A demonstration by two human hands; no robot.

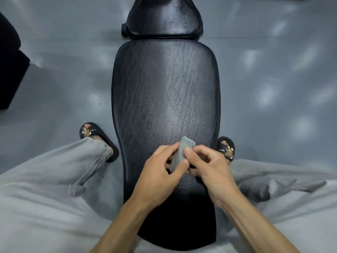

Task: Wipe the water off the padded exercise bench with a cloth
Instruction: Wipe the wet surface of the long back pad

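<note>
Grey floor (pixel 273 73) surrounds the black bench (pixel 164 88) we straddle, our grey trouser legs on either side and black slippers (pixel 96 137) on our feet. Both our hands grip a small folded grey cloth (pixel 179 152) just above the near part of the long pad: the left hand (pixel 162 170) pinches its lower edge, the right hand (pixel 207 167) curls round its right side. Water drops (pixel 179 17) dot the far pad.
</note>
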